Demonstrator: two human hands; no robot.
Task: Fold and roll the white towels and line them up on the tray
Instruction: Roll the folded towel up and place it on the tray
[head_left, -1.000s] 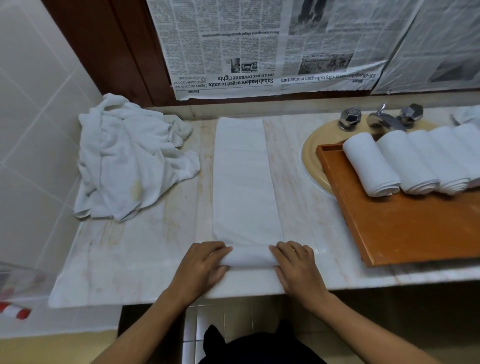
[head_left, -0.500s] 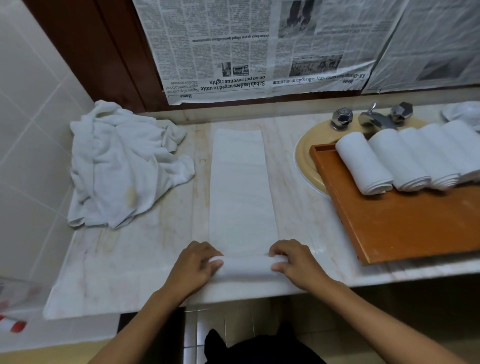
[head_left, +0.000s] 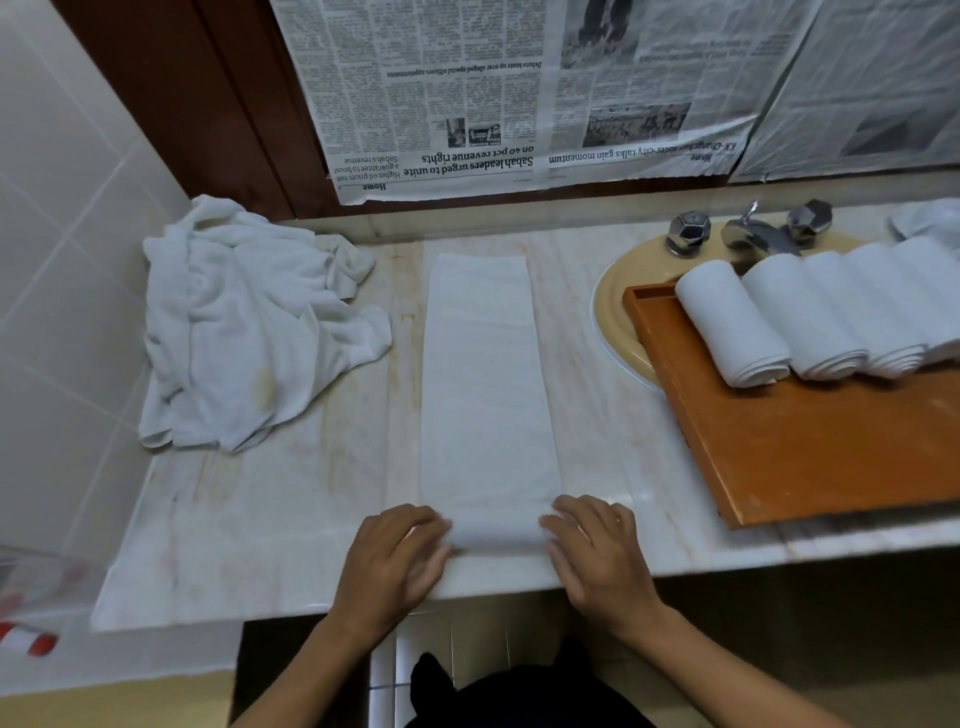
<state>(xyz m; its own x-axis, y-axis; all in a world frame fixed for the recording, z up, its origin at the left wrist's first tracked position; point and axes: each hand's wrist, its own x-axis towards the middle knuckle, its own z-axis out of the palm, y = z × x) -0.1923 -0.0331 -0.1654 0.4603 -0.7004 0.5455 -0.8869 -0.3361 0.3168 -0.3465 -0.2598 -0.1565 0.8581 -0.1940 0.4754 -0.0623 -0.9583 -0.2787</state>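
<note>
Towel (head_left: 485, 384): lying soft, light, limp (likely unrolling if released)
Left hand (head_left: 397, 556): gripping its rolled end, left side
Right hand (head_left: 597, 551): gripping the right side

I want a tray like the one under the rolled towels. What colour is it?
The tray is orange-brown, like wood. It shows clearly in the head view.

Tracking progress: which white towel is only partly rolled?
The folded towel mid-counter: its near end is rolled between the left hand and right hand, the rest flat. Towels on the tray are fully rolled; the left heap is crumpled.
</note>
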